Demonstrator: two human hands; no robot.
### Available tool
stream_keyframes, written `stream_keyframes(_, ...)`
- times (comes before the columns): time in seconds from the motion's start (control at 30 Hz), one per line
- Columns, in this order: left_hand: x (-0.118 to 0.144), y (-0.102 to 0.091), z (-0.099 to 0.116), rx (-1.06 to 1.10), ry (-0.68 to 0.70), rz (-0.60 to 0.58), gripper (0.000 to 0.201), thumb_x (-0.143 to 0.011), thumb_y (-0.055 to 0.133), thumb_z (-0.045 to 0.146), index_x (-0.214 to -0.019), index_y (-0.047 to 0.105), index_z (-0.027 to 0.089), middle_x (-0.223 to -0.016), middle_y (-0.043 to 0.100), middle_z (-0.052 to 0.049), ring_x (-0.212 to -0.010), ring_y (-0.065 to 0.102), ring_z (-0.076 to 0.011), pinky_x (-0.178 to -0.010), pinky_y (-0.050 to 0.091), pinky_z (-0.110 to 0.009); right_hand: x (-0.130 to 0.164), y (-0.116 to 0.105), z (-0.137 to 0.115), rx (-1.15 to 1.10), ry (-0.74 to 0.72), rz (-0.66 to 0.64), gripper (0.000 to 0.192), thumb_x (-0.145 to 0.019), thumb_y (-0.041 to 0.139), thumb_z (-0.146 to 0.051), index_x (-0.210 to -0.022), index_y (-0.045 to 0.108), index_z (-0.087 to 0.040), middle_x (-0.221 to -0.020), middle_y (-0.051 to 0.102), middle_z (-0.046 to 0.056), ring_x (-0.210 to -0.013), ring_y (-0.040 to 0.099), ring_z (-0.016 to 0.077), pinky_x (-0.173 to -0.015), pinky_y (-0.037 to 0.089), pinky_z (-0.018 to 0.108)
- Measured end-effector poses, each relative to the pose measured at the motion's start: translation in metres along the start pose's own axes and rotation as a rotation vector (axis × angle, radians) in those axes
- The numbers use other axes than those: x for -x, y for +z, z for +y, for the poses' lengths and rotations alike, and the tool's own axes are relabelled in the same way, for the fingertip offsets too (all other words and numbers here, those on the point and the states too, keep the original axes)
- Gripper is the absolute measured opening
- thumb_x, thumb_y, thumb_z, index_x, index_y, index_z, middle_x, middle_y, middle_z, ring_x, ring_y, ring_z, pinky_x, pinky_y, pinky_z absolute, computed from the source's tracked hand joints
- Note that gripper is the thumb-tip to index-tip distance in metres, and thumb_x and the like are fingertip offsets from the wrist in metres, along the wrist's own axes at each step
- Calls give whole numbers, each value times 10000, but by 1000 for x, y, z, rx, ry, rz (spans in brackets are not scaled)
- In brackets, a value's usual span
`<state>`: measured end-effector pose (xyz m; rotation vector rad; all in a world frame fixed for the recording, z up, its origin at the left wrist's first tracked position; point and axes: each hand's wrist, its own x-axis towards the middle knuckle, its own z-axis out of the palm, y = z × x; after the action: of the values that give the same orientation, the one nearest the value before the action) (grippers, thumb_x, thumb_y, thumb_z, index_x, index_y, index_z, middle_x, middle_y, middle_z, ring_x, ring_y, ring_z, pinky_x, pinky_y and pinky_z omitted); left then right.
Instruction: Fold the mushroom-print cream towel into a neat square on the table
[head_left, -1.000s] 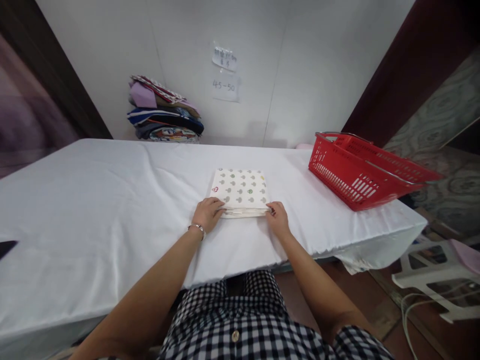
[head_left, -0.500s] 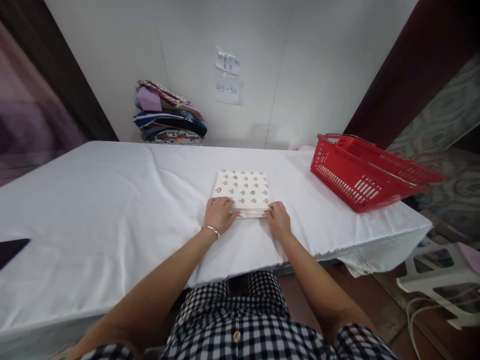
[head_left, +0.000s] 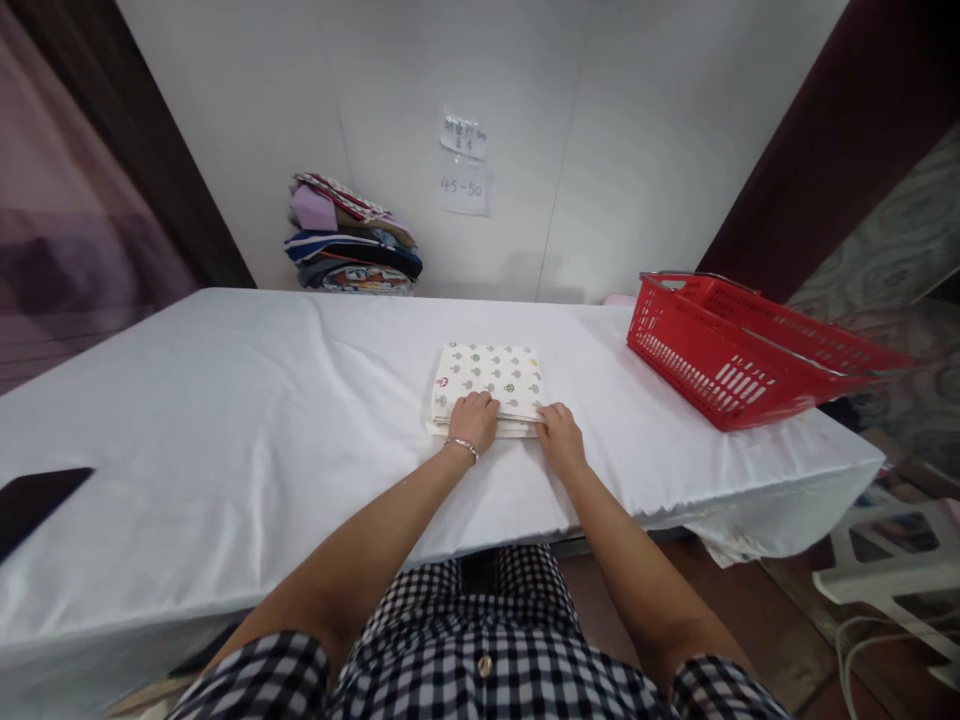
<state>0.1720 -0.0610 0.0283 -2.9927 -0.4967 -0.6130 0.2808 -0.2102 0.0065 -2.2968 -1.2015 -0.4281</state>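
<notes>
A folded white cloth printed with small grey, green and red figures lies in the middle of the white-covered table. My left hand, with a bracelet at the wrist, rests on the cloth's near edge, fingers curled over it. At the cloth's near right corner my right hand touches the edge with its fingertips. Both forearms reach in from below.
A red plastic basket stands on the table's right end. A stack of folded colourful clothes sits at the back against the white wall, below two paper notes. A dark flat object lies at the left edge.
My left hand has slid right along the cloth's near edge, closer to my right hand. The view has shifted slightly to the left.
</notes>
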Motion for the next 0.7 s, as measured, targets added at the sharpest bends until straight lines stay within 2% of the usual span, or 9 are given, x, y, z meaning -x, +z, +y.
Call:
stream_keyframes(0.13, 16, -4, -34, -62, -62, 12, 257, -800, 408, 90, -935, 599, 195, -963, 580, -93, -916, 488, -248, -737, 358, -375, 2, -1, -4, 56, 91, -9, 208, -809, 435, -174, -988, 537, -206, -982, 535, 52, -929, 481, 183, -704, 387, 262)
stream_keyframes(0.23, 30, -5, -55, -101, -147, 15, 240, -797, 404, 98, -912, 597, 182, -942, 582, -98, -903, 490, -255, -720, 374, -376, 2, -3, -4, 101, 199, -80, 214, -825, 437, -252, -1021, 512, -212, -949, 567, 49, -848, 521, 185, -635, 361, 264)
stream_keyframes(0.33, 39, -4, -66, -99, -183, 3, 215, -778, 425, 107, -895, 591, 178, -923, 586, -94, -894, 499, -256, -708, 389, -367, 4, -3, -2, 121, 284, -206, 258, -853, 401, -286, -1091, 474, -220, -785, 602, 22, -697, 547, 179, -577, 319, 265)
stream_keyframes(0.43, 42, -3, -67, -59, -173, -5, 204, -759, 440, 102, -869, 590, 185, -901, 589, -94, -880, 510, -256, -706, 398, -365, 6, -1, 1, 151, 266, -250, 279, -863, 377, -252, -1127, 459, -216, -718, 609, 25, -632, 547, 182, -561, 294, 271)
stream_keyframes(0.57, 43, -4, -67, 4, -158, 23, 207, -744, 431, 81, -819, 593, 186, -865, 589, -107, -856, 517, -264, -692, 404, -382, 9, 1, 4, 153, 219, -177, 263, -847, 390, -224, -1089, 491, -207, -749, 602, 49, -655, 530, 197, -572, 311, 282)
stream_keyframes(0.7, 44, -6, -64, 37, -85, 88, 269, -730, 440, 67, -912, 592, 194, -972, 596, -110, -918, 509, -269, -736, 393, -401, 6, 0, 1, 136, 48, 30, 286, -793, 451, -167, -1069, 524, -193, -1009, 553, 107, -919, 474, 243, -714, 363, 328)
